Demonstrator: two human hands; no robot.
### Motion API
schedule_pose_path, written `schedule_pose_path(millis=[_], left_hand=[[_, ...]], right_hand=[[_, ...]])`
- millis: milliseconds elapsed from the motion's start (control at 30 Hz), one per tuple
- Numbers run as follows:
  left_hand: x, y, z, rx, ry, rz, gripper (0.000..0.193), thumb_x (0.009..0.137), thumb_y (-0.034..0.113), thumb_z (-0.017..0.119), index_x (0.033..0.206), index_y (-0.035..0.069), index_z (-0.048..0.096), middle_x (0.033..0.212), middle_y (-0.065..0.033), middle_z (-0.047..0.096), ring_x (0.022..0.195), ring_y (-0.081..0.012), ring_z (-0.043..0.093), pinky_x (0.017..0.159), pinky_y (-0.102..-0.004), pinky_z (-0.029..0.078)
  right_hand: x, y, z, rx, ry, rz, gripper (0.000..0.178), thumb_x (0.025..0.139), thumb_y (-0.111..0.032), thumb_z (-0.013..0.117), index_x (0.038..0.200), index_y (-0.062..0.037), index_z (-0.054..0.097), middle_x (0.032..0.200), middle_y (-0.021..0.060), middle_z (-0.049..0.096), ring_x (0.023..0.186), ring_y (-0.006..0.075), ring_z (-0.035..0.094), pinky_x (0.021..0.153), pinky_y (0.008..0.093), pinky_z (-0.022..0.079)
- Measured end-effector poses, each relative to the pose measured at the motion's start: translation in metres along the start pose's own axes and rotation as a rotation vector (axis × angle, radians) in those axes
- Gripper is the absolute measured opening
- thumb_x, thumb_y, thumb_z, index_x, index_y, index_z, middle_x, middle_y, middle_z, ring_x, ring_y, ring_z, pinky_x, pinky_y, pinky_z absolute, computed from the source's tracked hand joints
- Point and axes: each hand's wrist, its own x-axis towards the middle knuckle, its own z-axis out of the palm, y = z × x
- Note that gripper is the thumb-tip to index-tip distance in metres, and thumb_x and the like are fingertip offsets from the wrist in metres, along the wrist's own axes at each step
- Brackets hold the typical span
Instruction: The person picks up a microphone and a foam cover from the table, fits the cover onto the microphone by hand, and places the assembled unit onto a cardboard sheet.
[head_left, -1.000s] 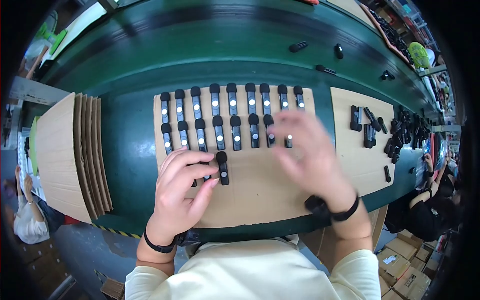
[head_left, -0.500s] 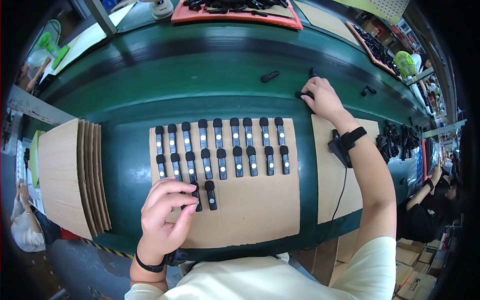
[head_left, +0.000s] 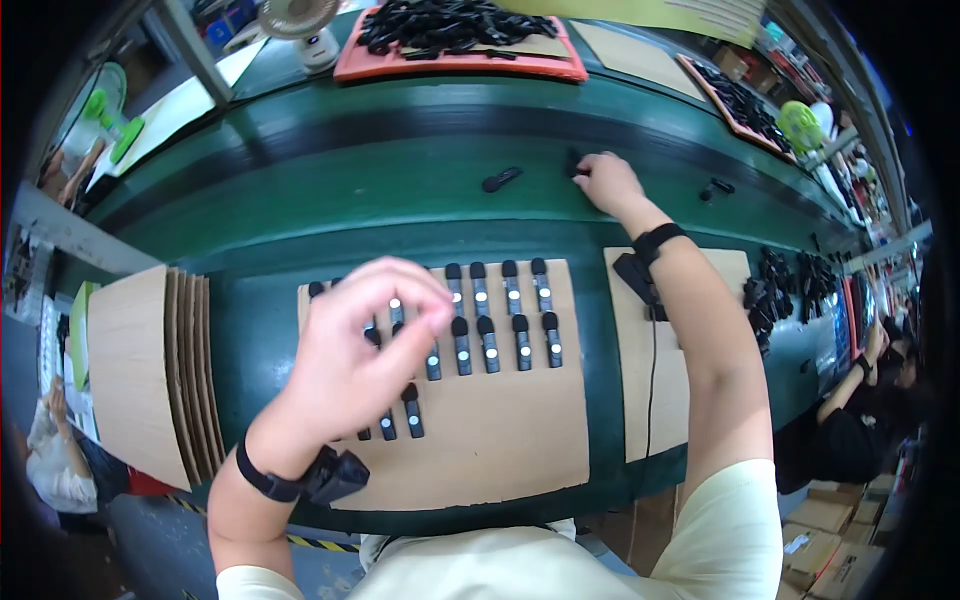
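Observation:
Small black clip-on microphones with foam tips and pale round dots, such as this microphone [head_left: 486,345], stand in rows on a cardboard sheet [head_left: 480,440] before me. My left hand [head_left: 365,345] is raised over the left part of the rows and hides several of them. Its thumb and fingers curl together; blur keeps me from seeing what, if anything, is between them. Farther off to the right, my right hand [head_left: 608,182] pinches a dark microphone [head_left: 573,160] over the green belt, partly hidden by the fingers. Another loose microphone [head_left: 502,180] lies left of it.
Stacked cardboard sheets [head_left: 135,375] stand at the left. A second cardboard sheet [head_left: 640,400] lies at the right, beside black cabled parts [head_left: 768,300]. A red tray [head_left: 450,68] heaped with black pieces and a white fan [head_left: 300,35] are at the back. Another person [head_left: 850,420] works at the right.
My left hand has lifted off the third row, and its fingers have curled in. My right hand has reached from one loose microphone to another farther away. The view has shifted slightly.

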Motion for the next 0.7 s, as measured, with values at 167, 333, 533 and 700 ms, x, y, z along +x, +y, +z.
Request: schedule_pose_path(millis=[167,333,533,700], left_hand=[[0.049,-0.039,0.018,0.044,-0.100,-0.377,0.006,0.089,0.004,0.062,0.090,-0.001,0.063,0.085,-0.0028,0.065,0.082,-0.0077,0.058,0.074,-0.0223,0.047],[0.088,-0.084,0.020,0.322,-0.167,-0.312,0.012,0.086,0.008,0.064,0.094,-0.001,0.064,0.088,-0.0064,0.066,0.084,-0.0142,0.061,0.078,-0.0271,0.049],[0.111,-0.121,0.034,0.761,-0.224,-0.106,0.023,0.082,0.012,0.066,0.102,0.002,0.064,0.106,-0.0151,0.064,0.103,-0.0295,0.060,0.093,-0.0368,0.046],[0.120,-0.126,0.036,0.900,-0.342,-0.293,0.031,0.082,0.017,0.066,0.111,0.005,0.065,0.119,-0.0205,0.058,0.117,-0.0377,0.051,0.102,-0.0427,0.041]], right_hand=[[-0.005,-0.011,0.001,0.032,-0.092,-0.125,0.020,0.078,-0.024,0.070,0.087,-0.0057,0.072,0.090,0.0182,0.069,0.090,0.0345,0.066,0.081,0.0458,0.053],[-0.102,-0.048,-0.063,0.234,0.071,-0.243,0.021,0.077,-0.020,0.071,0.092,-0.0056,0.069,0.095,0.0138,0.064,0.097,0.0335,0.060,0.086,0.0408,0.049],[-0.235,-0.029,-0.108,0.208,0.039,-0.149,0.021,0.073,-0.012,0.074,0.092,-0.0079,0.068,0.096,0.0083,0.062,0.095,0.0283,0.058,0.085,0.0376,0.048],[-0.288,0.004,-0.102,0.165,-0.049,-0.022,0.023,0.071,-0.008,0.074,0.093,-0.0068,0.067,0.101,0.0075,0.061,0.097,0.0277,0.058,0.086,0.0368,0.048]])
